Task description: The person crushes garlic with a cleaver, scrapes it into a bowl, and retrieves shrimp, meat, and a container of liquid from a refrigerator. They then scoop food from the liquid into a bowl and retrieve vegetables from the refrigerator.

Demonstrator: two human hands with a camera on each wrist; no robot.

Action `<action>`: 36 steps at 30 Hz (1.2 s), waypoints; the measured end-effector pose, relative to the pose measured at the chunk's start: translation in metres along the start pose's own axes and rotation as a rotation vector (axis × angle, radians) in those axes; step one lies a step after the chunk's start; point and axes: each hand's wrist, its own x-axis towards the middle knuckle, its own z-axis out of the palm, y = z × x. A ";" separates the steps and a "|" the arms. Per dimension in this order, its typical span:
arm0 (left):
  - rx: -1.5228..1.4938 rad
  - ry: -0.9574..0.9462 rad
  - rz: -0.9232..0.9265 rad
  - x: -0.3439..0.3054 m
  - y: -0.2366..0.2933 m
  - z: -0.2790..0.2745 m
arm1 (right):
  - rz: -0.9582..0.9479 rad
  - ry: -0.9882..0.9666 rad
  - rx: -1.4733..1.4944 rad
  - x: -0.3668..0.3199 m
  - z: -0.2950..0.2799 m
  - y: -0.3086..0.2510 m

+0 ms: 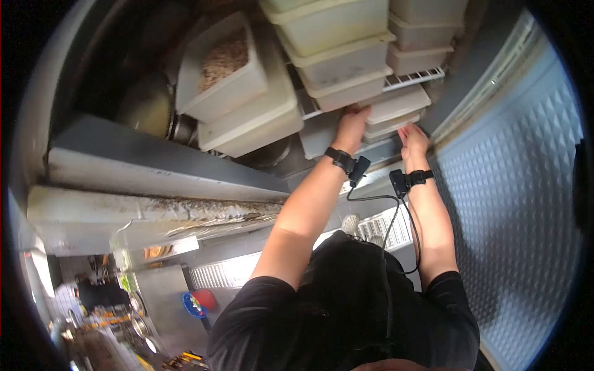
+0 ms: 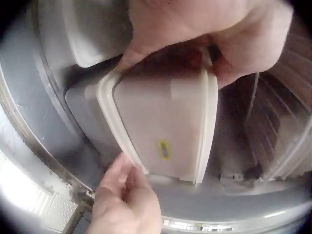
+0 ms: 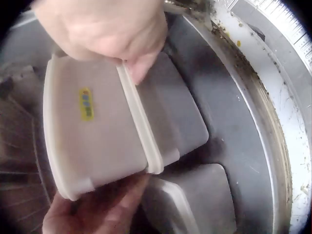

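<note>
Between the two hands is a pale lidded tub (image 1: 399, 104) with a yellow label on its wall, seen in the left wrist view (image 2: 146, 112) and right wrist view (image 3: 105, 131). My left hand (image 1: 351, 131) spans one end of it, thumb and fingers on opposite rims (image 2: 209, 34) (image 3: 97, 212). At the other end, my right hand (image 1: 416, 142) grips the rim by a corner, its fingertips bent against the edge (image 2: 127, 200) (image 3: 105, 31). Another container (image 3: 170, 107) lies against the tub; part of it is hidden.
Stacked white tubs (image 1: 340, 59) stand on a wire shelf (image 1: 417, 77) above the hands. An uncovered tub of brownish pieces (image 1: 226, 65) rests on a lidded one at left. A textured metal door (image 1: 507, 185) is at right. Cables hang between the wrists.
</note>
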 end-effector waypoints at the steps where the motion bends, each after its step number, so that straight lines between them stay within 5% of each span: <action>1: 0.009 -0.014 0.036 0.005 -0.001 0.000 | -0.005 -0.004 0.007 0.000 0.004 0.000; 11: -0.018 -0.100 -0.015 -0.034 -0.009 -0.020 | 0.066 -0.191 -0.005 -0.024 -0.005 -0.006; 15: 0.589 0.131 0.450 -0.147 0.043 -0.038 | 0.153 -0.217 -0.028 -0.066 -0.017 -0.001; 17: 0.866 0.302 0.895 -0.188 0.091 -0.049 | 0.238 -0.357 -0.112 -0.105 -0.008 -0.008; 20: 1.157 0.703 1.262 -0.204 0.166 -0.077 | 0.278 -0.657 -0.135 -0.184 0.033 -0.027; 23: 1.458 0.745 1.161 -0.202 0.245 -0.085 | 0.307 -0.791 -0.061 -0.269 0.096 -0.069; 27: 1.888 0.711 0.914 -0.172 0.273 -0.108 | 0.377 -0.892 0.054 -0.305 0.162 -0.080; 33: 1.659 0.523 0.634 -0.170 0.292 -0.114 | 0.308 -0.736 -0.047 -0.327 0.193 -0.080; 36: 1.642 0.484 0.746 -0.170 0.297 -0.121 | 0.320 -0.684 -0.082 -0.327 0.190 -0.084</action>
